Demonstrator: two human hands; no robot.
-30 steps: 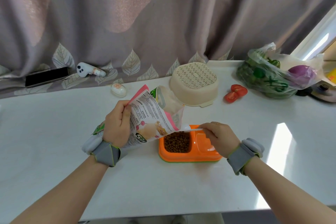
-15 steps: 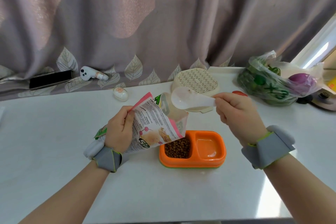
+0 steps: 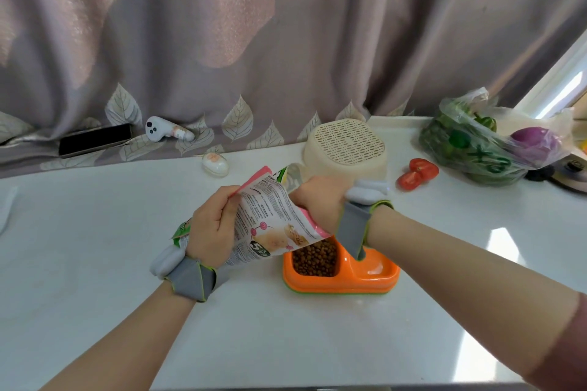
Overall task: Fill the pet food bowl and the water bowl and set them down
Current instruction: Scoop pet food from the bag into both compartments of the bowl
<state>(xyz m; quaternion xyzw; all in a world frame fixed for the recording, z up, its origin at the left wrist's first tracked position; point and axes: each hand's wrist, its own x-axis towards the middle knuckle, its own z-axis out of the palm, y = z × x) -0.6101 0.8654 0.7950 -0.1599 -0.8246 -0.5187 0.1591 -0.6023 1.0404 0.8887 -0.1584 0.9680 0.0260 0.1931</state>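
An orange double bowl [image 3: 349, 283] stands on the white counter in front of me. Its left compartment holds brown kibble [image 3: 314, 259]; its right compartment [image 3: 378, 267] looks shiny and shallow, half hidden by my right wrist. My left hand [image 3: 212, 228] grips the pink and white pet food bag [image 3: 273, 219], tilted beside the bowl with its mouth facing right. My right hand [image 3: 320, 200] reaches into the bag's mouth, fingers curled. The white scoop it carries is hidden inside the bag.
An upturned beige colander [image 3: 346, 149] sits just behind the bag. Cut tomatoes [image 3: 417, 173] and a plastic bag of vegetables [image 3: 486, 143] lie at the right. A phone [image 3: 95, 140], a white handheld device [image 3: 165, 130] and a small egg-shaped case [image 3: 216, 163] lie along the curtain.
My right hand lifted the white scoop from the bowl, swung it up and left, and has now gone into the bag's mouth. My left hand keeps holding the bag.
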